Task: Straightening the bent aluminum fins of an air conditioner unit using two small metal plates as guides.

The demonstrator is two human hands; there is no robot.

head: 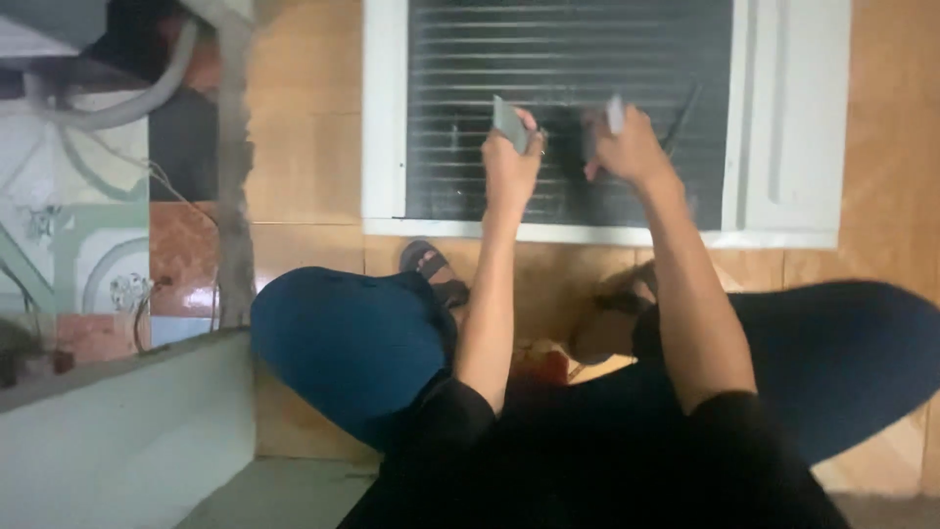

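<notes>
A white-framed air-conditioner unit (384, 118) lies flat on the tan floor, its dark finned coil (568, 59) facing up. My left hand (511, 162) is closed on a small grey flat tool (508, 122) held against the fins near the coil's middle. My right hand (629, 147) grips a second small grey tool (615, 113) just to the right, also at the fins. Both forearms reach out from between my knees in dark blue trousers. What kind of tools they are is too blurred to tell.
My sandalled feet (431, 269) rest on the floor just below the unit's frame. A white ledge (127, 431) runs along the lower left. Patterned tiles, a grey hose (127, 103) and thin wires lie at the left. A white panel (793, 118) forms the unit's right side.
</notes>
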